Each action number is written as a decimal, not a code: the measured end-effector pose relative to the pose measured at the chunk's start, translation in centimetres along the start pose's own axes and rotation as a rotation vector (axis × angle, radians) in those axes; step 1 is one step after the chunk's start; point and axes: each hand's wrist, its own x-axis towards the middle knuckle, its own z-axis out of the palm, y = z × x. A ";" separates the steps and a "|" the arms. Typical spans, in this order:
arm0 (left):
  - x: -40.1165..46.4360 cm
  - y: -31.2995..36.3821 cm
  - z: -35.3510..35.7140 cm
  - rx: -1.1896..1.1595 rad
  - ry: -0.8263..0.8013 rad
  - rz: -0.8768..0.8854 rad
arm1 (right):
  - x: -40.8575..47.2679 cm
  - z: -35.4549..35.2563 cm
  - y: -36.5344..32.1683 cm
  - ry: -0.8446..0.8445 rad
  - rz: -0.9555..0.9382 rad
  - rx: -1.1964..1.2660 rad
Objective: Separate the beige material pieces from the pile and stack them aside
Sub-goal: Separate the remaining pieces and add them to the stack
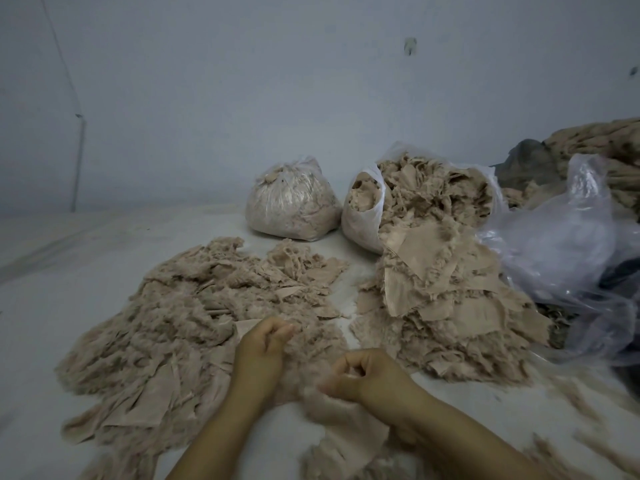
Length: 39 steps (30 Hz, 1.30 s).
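A wide pile of frayed beige material covers the white surface at left and centre. My left hand lies on its right edge, fingers curled and pinching fluffy fibres. My right hand is in front of it, fingers curled; whether it grips anything is blurred. A beige piece hangs below my right wrist. To the right stands a stack of flatter beige pieces, spilling from an open white bag.
A tied clear bag of beige scraps stands at the back centre. Crumpled clear plastic lies at the right, over dark fabric. More beige material is heaped far right. Loose fibres scatter on the white surface at lower right.
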 end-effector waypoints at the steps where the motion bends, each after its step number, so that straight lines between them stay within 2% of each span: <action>1: -0.1 0.1 0.0 -0.100 -0.017 -0.062 | 0.1 -0.1 -0.1 0.040 -0.021 0.058; 2: -0.4 0.3 0.1 -0.254 -0.089 -0.153 | 0.3 -0.2 -0.3 0.083 -0.049 0.104; 4: -1.1 0.5 0.5 -0.578 -0.390 -0.321 | 0.9 -0.2 -0.8 0.161 -0.108 0.076; 6: -1.7 0.5 0.8 -0.759 -0.594 -0.318 | 1.5 0.0 -0.8 0.262 -0.149 -0.080; 7: -1.9 0.6 0.9 -0.790 -0.609 -0.310 | 1.8 0.0 -0.6 0.307 -0.162 -0.140; 12: -1.7 1.4 0.6 -0.713 -0.324 -0.295 | 2.0 -0.6 0.9 0.429 -0.187 -0.280; 14: -1.1 1.9 -0.4 -0.788 -0.260 -0.329 | 1.7 -1.6 1.7 0.483 -0.150 -0.293; 16: -0.6 2.1 -1.5 -0.861 -0.210 -0.411 | 1.2 -2.7 2.3 0.464 -0.093 -0.275; 18: -0.6 2.4 -1.9 -0.850 -0.249 -0.473 | 0.6 -3.3 2.3 0.388 -0.081 -0.287; 20: -1.0 2.5 -1.3 -0.865 -0.371 -0.498 | 0.1 -2.7 1.1 0.295 -0.055 -0.290; 23: -1.9 2.4 -0.2 -0.875 -0.522 -0.465 | 0.5 -0.7 -0.4 0.133 -0.026 -0.092; 24: -2.1 2.2 0.0 -0.840 -0.553 -0.438 | 0.8 -0.1 -0.6 0.154 -0.051 -0.051; 26: -2.2 2.0 0.0 -0.704 -0.551 -0.374 | 1.6 0.8 -0.8 0.309 -0.116 0.022; 29: -1.5 1.7 -0.6 -0.605 -0.399 -0.357 | 2.5 0.3 -0.9 0.469 -0.126 0.146; 31: -0.8 1.5 -1.2 -0.579 -0.269 -0.385 | 2.6 -0.5 -0.9 0.488 -0.125 0.191; 34: -0.2 1.2 -1.6 -0.627 -0.209 -0.400 | 2.5 -1.5 -0.9 0.452 -0.097 0.314; 36: -0.2 1.3 -1.5 -0.607 -0.256 -0.424 | 2.4 -1.6 -1.2 0.421 -0.107 0.284; 39: -1.1 1.3 -0.8 -0.640 -0.498 -0.525 | 2.5 -0.9 -1.3 0.372 -0.157 0.150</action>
